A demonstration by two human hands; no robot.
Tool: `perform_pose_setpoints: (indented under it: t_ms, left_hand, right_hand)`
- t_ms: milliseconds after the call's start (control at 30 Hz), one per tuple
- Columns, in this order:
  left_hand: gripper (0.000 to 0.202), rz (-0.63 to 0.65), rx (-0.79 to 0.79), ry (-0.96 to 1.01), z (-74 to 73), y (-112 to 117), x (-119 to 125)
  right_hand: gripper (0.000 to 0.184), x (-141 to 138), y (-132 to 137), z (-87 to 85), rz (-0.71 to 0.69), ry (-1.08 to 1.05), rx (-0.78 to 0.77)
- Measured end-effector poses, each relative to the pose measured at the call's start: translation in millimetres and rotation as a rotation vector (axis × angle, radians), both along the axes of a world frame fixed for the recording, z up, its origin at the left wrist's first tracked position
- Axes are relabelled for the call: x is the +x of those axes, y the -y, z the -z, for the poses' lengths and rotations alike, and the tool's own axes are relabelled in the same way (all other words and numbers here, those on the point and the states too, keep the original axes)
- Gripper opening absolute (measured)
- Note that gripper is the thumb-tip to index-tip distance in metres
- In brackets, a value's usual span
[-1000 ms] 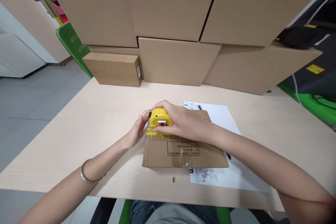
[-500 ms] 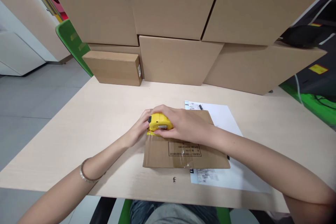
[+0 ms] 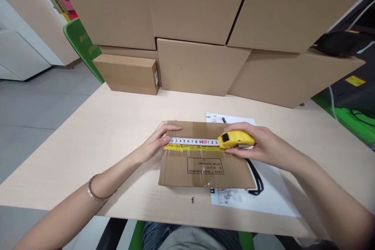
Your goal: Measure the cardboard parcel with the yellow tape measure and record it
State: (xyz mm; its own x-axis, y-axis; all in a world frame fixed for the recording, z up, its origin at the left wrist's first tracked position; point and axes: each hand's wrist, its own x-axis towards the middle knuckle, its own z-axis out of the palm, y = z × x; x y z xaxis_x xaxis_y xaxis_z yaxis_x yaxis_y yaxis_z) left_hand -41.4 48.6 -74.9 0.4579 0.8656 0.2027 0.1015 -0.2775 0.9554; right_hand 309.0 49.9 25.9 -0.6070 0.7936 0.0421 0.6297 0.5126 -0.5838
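A small cardboard box [image 3: 175, 170] with printed text and yellow tape lies in front of me on the table. My right hand [image 3: 268, 146] grips a yellow tape measure [image 3: 239, 139] over the box's right part. Its white blade [image 3: 193, 141] runs out leftward across the box top, with numbers and a red 10 showing. At the box's left edge, my left hand [image 3: 155, 142] pinches the blade's end under the thumb, its index finger lying along the box top. The blade's very tip is hidden by that thumb.
White printed sheets [image 3: 272, 187] lie partly under the box, with a black cord [image 3: 258, 179] on them. Large cardboard boxes [image 3: 199, 66] are stacked along the table's back, and a smaller brown box [image 3: 125, 74] stands at back left. A tiny dark object [image 3: 193, 200] lies near the front edge.
My right hand has moved right with the tape measure, drawing the blade out across the box. My left hand stays at the box's left edge. The black cord has come into view.
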Motion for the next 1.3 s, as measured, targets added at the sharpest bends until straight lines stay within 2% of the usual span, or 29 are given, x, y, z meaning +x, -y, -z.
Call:
perform_pose_setpoints:
  t_ms: [133, 267, 500, 767, 867, 1000, 1167, 1300]
  left_hand:
    - [0.043, -0.006, 0.012, 0.016, -0.3, -0.6, 0.3]
    - [0.042, -0.014, 0.005, 0.016, -1.6, 0.1, 0.8]
    - [0.04, -0.025, 0.006, 0.015, -0.2, -0.5, 0.5]
    - [0.041, -0.004, 0.016, -0.004, -2.0, -1.5, -1.6]
    - [0.042, 0.006, 0.021, -0.007, -3.3, -1.7, -2.6]
    - [0.044, -0.003, 0.038, 0.0, -2.7, -2.0, -2.0]
    - [0.064, 0.027, -0.025, 0.255, 11.1, -3.2, 0.2]
    - [0.068, 0.05, -0.136, 0.364, 21.3, -2.9, -2.7]
  right_hand:
    - [0.038, 40.8, 4.9, 3.5, 0.14, 0.016, -0.028]
    - [0.035, 60.9, 9.0, 10.6, 0.233, -0.018, -0.068]
    - [0.034, 53.1, 12.0, 18.4, 0.261, -0.091, -0.072]
    - [0.033, 52.5, 13.2, 4.1, 0.195, -0.062, -0.065]
    - [0.034, 26.4, 6.4, -1.7, 0.086, -0.088, -0.02]
    - [0.037, -38.2, -10.2, -8.2, -0.116, -0.027, 0.022]
    - [0.039, -113.7, -24.7, -15.8, -0.381, 0.0, 0.1]
    - [0.032, -142.2, -25.2, -20.6, -0.521, 0.008, 0.176]
